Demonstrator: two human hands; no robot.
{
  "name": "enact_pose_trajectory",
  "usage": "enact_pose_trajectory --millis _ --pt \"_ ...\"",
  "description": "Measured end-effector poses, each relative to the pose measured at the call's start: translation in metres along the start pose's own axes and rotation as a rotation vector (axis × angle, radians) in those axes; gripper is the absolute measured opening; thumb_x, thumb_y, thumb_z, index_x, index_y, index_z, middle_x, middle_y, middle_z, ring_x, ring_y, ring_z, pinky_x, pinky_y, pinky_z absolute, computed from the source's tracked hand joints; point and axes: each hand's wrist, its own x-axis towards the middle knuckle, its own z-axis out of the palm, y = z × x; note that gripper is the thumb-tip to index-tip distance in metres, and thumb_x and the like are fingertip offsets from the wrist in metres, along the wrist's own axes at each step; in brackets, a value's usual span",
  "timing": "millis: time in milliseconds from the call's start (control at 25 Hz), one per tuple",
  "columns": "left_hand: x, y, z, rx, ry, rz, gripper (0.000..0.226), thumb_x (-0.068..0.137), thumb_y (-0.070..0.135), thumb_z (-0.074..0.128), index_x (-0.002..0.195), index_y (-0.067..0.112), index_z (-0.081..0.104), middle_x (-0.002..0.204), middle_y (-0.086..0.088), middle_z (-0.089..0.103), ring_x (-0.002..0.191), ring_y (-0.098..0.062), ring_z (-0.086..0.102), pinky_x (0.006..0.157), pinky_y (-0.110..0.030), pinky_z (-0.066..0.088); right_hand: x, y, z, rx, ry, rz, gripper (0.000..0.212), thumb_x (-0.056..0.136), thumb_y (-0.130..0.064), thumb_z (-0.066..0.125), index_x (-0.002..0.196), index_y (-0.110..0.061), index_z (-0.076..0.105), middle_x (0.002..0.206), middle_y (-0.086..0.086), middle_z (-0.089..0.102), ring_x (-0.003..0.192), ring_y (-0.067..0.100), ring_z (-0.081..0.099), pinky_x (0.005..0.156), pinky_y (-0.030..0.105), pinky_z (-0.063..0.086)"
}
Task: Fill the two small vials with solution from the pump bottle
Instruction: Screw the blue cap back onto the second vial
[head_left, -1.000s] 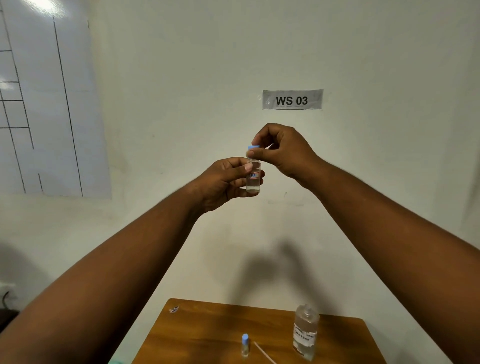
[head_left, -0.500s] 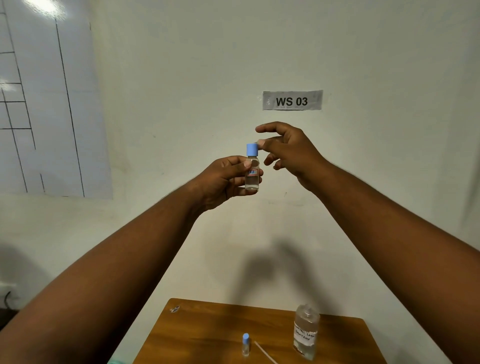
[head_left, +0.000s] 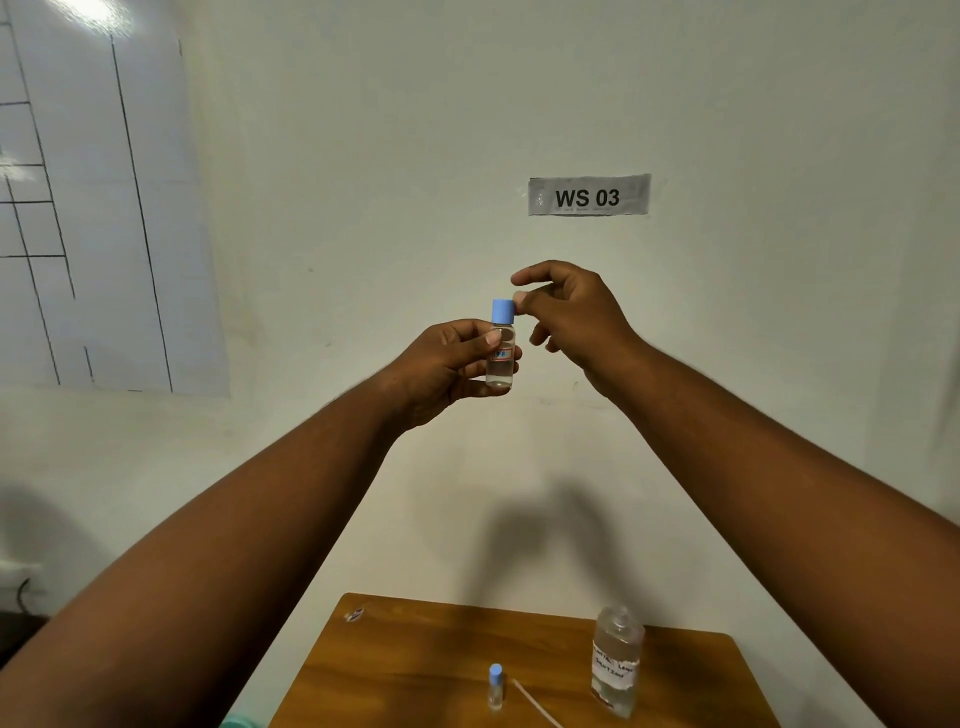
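Observation:
My left hand (head_left: 447, 369) holds a small clear vial (head_left: 501, 364) upright in front of the wall, well above the table. The vial has liquid in it, a small label and a blue cap (head_left: 503, 312). My right hand (head_left: 571, 317) is beside the cap with fingers loosely apart, the thumb tip touching the cap's right side. A second small vial with a blue cap (head_left: 495, 686) stands on the wooden table (head_left: 415, 665). The clear labelled solution bottle (head_left: 615, 662) stands to its right; no pump head shows on it.
A thin pale stick (head_left: 537, 704) lies on the table between the standing vial and the bottle. A "WS 03" label (head_left: 588, 196) is on the wall. A white sheet with ruled lines (head_left: 88, 208) hangs at upper left. A teal object (head_left: 236, 722) peeks at the bottom edge.
My right hand was closed over the cap a second ago; it has since opened and pulled slightly right, leaving the blue cap visible on the vial. My left hand has stayed in place.

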Motion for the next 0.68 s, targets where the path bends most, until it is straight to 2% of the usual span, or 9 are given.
enact_pose_trajectory --millis 80,160,240,320,440,560,680 --pt "0.000 -0.003 -0.002 0.015 -0.004 -0.007 0.023 0.101 0.020 0.056 0.118 0.007 0.064 0.106 -0.012 0.074 0.099 -0.024 0.071 0.080 -0.038 0.060 0.000 0.004 0.003 -0.034 -0.007 -0.023 0.021 0.093 -0.020 0.062 0.113 -0.024 0.068 0.091 -0.001 0.069 0.065 0.013 0.062 0.058 0.023 0.048" --pt "0.000 -0.006 -0.004 0.050 -0.014 -0.015 0.023 0.101 0.020 0.057 0.118 0.007 0.065 0.112 -0.014 0.072 0.102 -0.024 0.070 0.082 -0.039 0.059 0.000 0.008 0.008 -0.060 -0.106 -0.016 0.024 0.096 -0.019 0.059 0.116 -0.026 0.070 0.103 -0.006 0.070 0.069 0.012 0.063 0.059 0.023 0.050" --pt "0.000 -0.011 -0.007 0.080 0.000 -0.014 0.019 0.100 0.020 0.059 0.113 0.009 0.067 0.114 -0.015 0.071 0.106 -0.025 0.070 0.084 -0.040 0.058 0.001 0.012 0.012 -0.116 -0.163 -0.025 0.024 0.098 -0.015 0.058 0.116 -0.024 0.071 0.104 -0.009 0.070 0.071 0.004 0.063 0.060 0.017 0.050" --pt "0.000 -0.018 -0.012 0.114 0.028 -0.008 0.017 0.099 0.019 0.062 0.111 0.008 0.067 0.110 -0.012 0.073 0.107 -0.026 0.070 0.084 -0.040 0.058 0.003 0.017 0.017 -0.134 -0.162 -0.039 0.022 0.096 -0.015 0.062 0.114 -0.020 0.073 0.102 -0.011 0.071 0.083 -0.002 0.064 0.069 0.012 0.047" --pt "-0.003 -0.033 -0.017 0.178 0.041 0.014 0.024 0.100 0.018 0.061 0.117 0.002 0.065 0.104 -0.010 0.072 0.103 -0.023 0.069 0.085 -0.040 0.058 0.002 0.030 0.024 -0.131 -0.127 -0.041 0.018 0.090 -0.017 0.070 0.108 -0.018 0.075 0.096 -0.009 0.074 0.094 -0.002 0.066 0.082 0.014 0.048" --pt "-0.006 -0.054 -0.025 0.224 0.062 0.021 0.023 0.100 0.014 0.060 0.118 0.001 0.066 0.104 -0.010 0.071 0.101 -0.020 0.068 0.086 -0.038 0.058 -0.003 0.050 0.039 -0.185 -0.118 -0.037 0.018 0.089 -0.019 0.072 0.107 -0.018 0.075 0.091 -0.008 0.074 0.093 0.002 0.068 0.081 0.015 0.048" --pt "-0.011 -0.085 -0.040 0.282 0.061 -0.050 0.025 0.099 0.014 0.061 0.122 0.007 0.068 0.113 -0.009 0.073 0.108 -0.022 0.070 0.093 -0.040 0.058 -0.011 0.082 0.059 -0.224 -0.154 0.008 0.018 0.087 -0.020 0.073 0.105 -0.020 0.075 0.098 -0.008 0.074 0.095 0.002 0.067 0.078 0.014 0.047"
